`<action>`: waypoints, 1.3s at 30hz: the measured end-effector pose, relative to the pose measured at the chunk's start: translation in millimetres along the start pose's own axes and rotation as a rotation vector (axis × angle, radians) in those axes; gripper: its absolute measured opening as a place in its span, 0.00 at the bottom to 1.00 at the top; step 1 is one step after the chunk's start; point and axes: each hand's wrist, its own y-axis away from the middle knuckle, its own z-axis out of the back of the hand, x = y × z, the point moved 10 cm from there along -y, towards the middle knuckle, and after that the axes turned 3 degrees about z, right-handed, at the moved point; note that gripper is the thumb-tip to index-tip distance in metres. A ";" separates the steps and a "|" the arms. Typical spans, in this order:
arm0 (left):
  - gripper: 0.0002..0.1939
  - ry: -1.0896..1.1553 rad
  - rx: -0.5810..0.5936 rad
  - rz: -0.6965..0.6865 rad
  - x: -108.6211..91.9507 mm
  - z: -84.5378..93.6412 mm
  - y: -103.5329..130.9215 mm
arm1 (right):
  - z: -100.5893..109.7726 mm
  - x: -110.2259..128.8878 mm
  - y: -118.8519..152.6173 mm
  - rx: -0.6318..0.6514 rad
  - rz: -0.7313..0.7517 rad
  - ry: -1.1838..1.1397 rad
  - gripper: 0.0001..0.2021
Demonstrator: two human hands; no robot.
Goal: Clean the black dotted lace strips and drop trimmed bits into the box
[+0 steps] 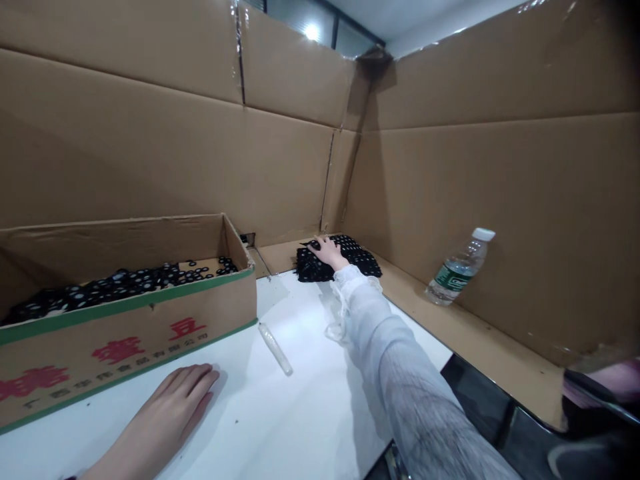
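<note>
My right hand (329, 253) reaches far out and rests on a stack of black dotted sheets (357, 259) in the back corner of the table. Its fingers look spread over the stack's left part, with a dark corner poking up beside them. My left hand (175, 407) lies palm down on the white table (320, 413), fingers stretched and close together, holding nothing. Just behind it stands a long cardboard box (150, 357) with a green rim and red lettering. Many small black rings (125, 283) lie in the box. A clear, slim pen-like tool (275, 348) lies between my hands.
Tall cardboard walls (175, 153) enclose the back and right side. A water bottle (457, 270) with a green label and white cap stands tilted at the right, by the wall. Dark objects (480, 393) sit beyond the table's right edge.
</note>
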 end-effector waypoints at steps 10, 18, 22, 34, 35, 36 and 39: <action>0.17 -0.027 0.031 -0.001 -1.0 -1.9 -0.5 | 21.4 -7.9 8.6 -0.256 -0.139 -0.039 0.24; 0.17 -0.005 0.011 -0.021 -3.5 2.6 -1.5 | 95.9 -7.6 43.0 -0.462 -0.076 -0.095 0.18; 0.16 0.008 -0.023 -0.024 -1.2 2.1 -2.2 | 146.3 33.6 76.6 -0.643 0.121 -0.209 0.16; 0.39 0.621 -0.314 0.303 -2.0 44.8 6.6 | 186.2 228.7 272.3 -0.599 0.993 -0.419 0.19; 0.38 0.637 -0.305 0.298 -4.7 46.2 6.8 | 177.9 241.1 284.1 -0.540 1.067 -0.408 0.20; 0.36 0.634 -0.288 0.290 -6.9 47.3 6.9 | 169.9 251.2 293.0 -0.491 1.115 -0.396 0.19; 0.18 0.601 -0.200 0.214 -12.2 48.0 8.0 | 152.4 271.7 304.9 -0.415 1.169 -0.331 0.16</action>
